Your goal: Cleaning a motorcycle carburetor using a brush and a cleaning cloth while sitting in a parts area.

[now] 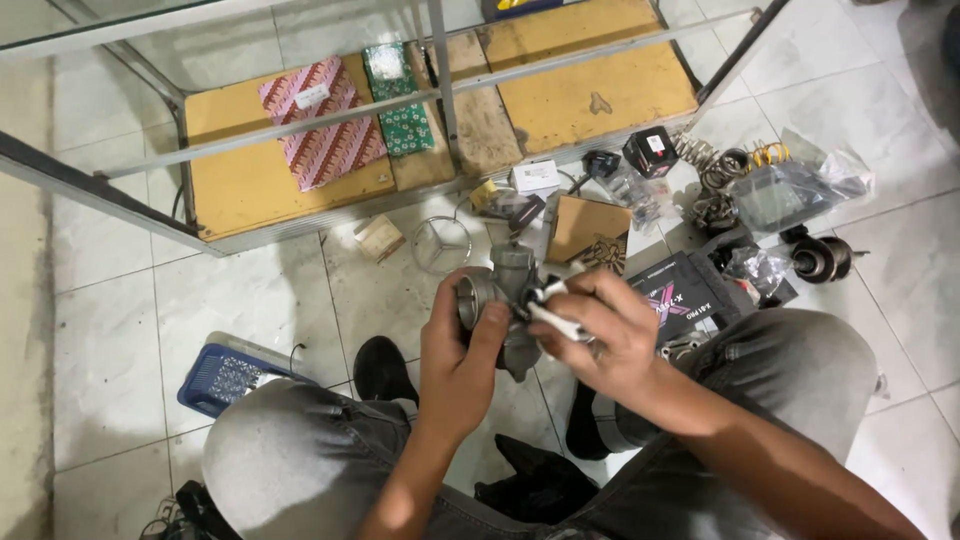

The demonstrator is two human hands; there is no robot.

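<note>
My left hand (458,350) grips a grey metal carburettor (508,280) by its round intake, held above my knees. Closed on a white-handled tool (556,318), my right hand (610,325) presses the tool against the carburettor's right side. I sit on a white tiled floor (250,300) with both knees up, in grey trousers.
A low glass-and-metal cabinet (440,100) stands ahead, with patterned packets on its wooden shelf. Boxes, coil springs (735,165), plastic bags and small parts lie scattered at right. A black box (680,295) lies by my right knee. A blue basket (225,375) sits at left.
</note>
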